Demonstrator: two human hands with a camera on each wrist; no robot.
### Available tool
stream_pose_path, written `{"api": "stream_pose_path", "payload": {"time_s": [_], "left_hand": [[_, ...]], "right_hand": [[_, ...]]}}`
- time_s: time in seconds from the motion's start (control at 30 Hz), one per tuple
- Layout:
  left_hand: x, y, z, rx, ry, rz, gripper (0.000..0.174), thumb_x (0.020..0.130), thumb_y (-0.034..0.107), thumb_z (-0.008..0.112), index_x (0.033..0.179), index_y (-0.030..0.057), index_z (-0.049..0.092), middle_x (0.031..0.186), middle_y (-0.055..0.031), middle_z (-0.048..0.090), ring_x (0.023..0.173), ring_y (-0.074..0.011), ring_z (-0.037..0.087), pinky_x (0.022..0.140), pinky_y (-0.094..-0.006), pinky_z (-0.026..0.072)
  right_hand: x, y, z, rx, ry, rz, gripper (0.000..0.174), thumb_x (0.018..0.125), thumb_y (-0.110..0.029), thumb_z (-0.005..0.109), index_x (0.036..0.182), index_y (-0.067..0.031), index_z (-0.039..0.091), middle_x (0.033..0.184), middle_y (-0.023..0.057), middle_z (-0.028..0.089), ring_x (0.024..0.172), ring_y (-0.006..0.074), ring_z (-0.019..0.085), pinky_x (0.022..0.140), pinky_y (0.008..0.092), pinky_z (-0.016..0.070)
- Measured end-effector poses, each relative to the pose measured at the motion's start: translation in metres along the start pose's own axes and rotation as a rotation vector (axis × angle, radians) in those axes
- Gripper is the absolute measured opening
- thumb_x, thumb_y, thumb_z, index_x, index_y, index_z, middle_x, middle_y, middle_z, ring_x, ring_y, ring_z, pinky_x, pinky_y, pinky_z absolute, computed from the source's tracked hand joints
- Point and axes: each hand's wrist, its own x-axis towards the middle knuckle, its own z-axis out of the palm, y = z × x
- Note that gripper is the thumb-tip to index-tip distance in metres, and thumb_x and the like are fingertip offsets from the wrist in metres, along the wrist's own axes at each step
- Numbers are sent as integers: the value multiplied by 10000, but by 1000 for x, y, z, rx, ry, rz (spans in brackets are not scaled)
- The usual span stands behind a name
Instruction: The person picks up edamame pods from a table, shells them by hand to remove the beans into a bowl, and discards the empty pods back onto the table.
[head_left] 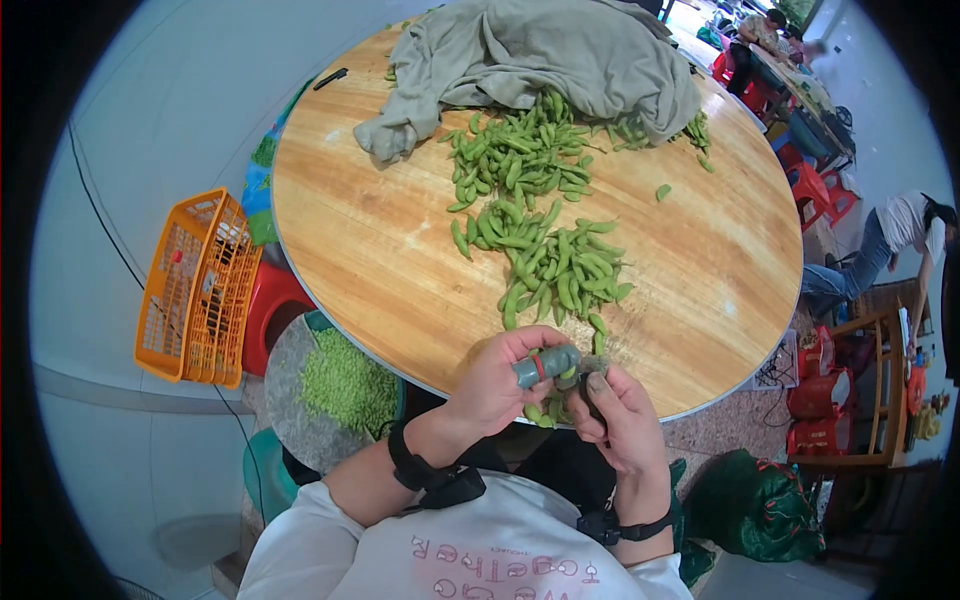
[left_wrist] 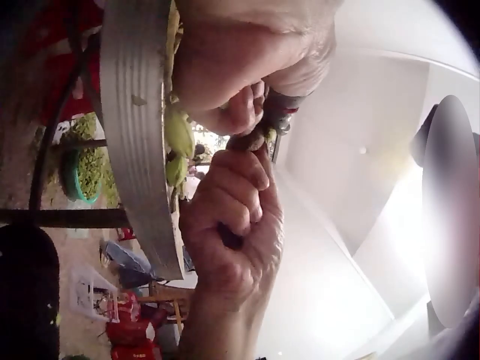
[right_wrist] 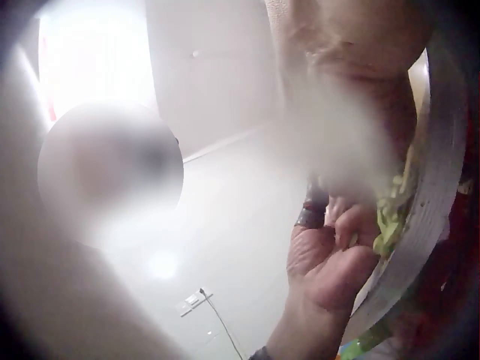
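Note:
Close together at the table's near edge, both hands work on a green edamame pod (head_left: 569, 373). My left hand (head_left: 487, 385) pinches it; the left thumb wears a grey wrap (head_left: 545, 366) with a red band. My right hand (head_left: 628, 418) has its fingers curled round a small dark object (head_left: 590, 396), mostly hidden in the fist, its thumb meeting the left thumb's tip. In the left wrist view the right hand (left_wrist: 232, 217) shows as a fist. Loose pods (head_left: 548, 410) lie under the hands, and a larger pile of pods (head_left: 560, 262) spreads just beyond them.
A grey cloth (head_left: 540, 60) covers the far part of the round wooden table (head_left: 370, 240). Shelled green beans (head_left: 345, 380) fill a container at lower left, beside an orange crate (head_left: 200, 290) and a red stool (head_left: 270, 315). A green sack (head_left: 755, 505) stands at right. Other people are in the background.

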Motion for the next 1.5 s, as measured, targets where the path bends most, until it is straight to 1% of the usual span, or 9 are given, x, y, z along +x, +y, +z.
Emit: {"api": "stream_pose_path", "payload": {"time_s": [0.43, 0.53, 0.6, 0.73, 0.9, 1.0, 1.23, 1.47, 1.5], "left_hand": [[-1, 2, -6, -48, -131, -97, 257, 742, -87, 558, 981, 7, 566, 852, -12, 573, 704, -55, 525, 578, -166, 392], [-3, -4, 0, 213, 18, -35, 204, 769, -47, 577, 963, 13, 559, 842, 0, 558, 706, -51, 516, 597, -168, 397], [1, -9, 1, 752, 41, 292, 152, 815, 1, 561, 965, 21, 549, 838, 4, 546, 694, -37, 496, 570, -163, 383], [0, -4, 11, 784, 102, 279, 113, 840, 28, 546, 952, 32, 534, 819, 10, 528, 692, -36, 489, 558, -161, 374], [5, 12, 1, 176, 138, 160, 149, 846, 14, 535, 991, 44, 525, 807, 13, 524, 688, -35, 484, 542, -161, 370], [3, 11, 0, 333, 236, 175, 216, 828, -36, 517, 1025, 51, 537, 827, 4, 539, 681, -41, 491, 541, -163, 374], [4, 7, -4, 948, 156, 378, 132, 811, -54, 541, 901, 13, 610, 854, -9, 568, 684, -84, 520, 605, -193, 418], [-3, 10, 6, 1050, 38, 286, 279, 790, -58, 535, 1032, 35, 640, 906, -55, 626, 719, -97, 557, 621, -216, 438], [-3, 9, 5, 992, 64, 342, 359, 770, -101, 493, 1072, 38, 630, 889, -63, 639, 674, -100, 548, 607, -224, 439]], "right_hand": [[0, 3, -3, 270, -111, 85, 128, 940, -114, 409, 980, -20, 486, 640, 2, 453, 455, 39, 312, 403, 173, 237], [3, 8, 0, 94, -47, 1, 125, 932, -128, 446, 960, -25, 512, 618, -15, 459, 466, 29, 332, 413, 172, 250], [3, 14, 3, -470, 207, -273, 117, 910, -129, 499, 924, -24, 548, 619, -32, 480, 490, 22, 373, 437, 170, 281], [7, 11, 2, -284, 239, -167, 113, 889, -118, 537, 886, -13, 578, 636, -40, 506, 535, 17, 415, 472, 175, 321], [11, 5, 0, -561, 385, -387, 105, 873, -89, 551, 865, 3, 600, 656, -12, 542, 592, 37, 455, 531, 208, 388], [21, -4, -19, -757, 495, -537, 109, 870, -79, 553, 858, 18, 601, 660, -7, 544, 612, 52, 466, 547, 232, 408], [44, -13, -22, -1543, 572, -565, 135, 791, -158, 632, 789, -29, 593, 624, 195, 559, 575, 341, 561, 507, 364, 432], [45, -9, -31, -1418, 645, -669, 149, 817, -159, 617, 797, -19, 568, 617, 128, 587, 508, 278, 555, 474, 333, 411], [42, -9, -29, -1019, 518, -540, 155, 832, -164, 610, 787, -23, 564, 606, 70, 566, 478, 203, 514, 450, 294, 382]]}}
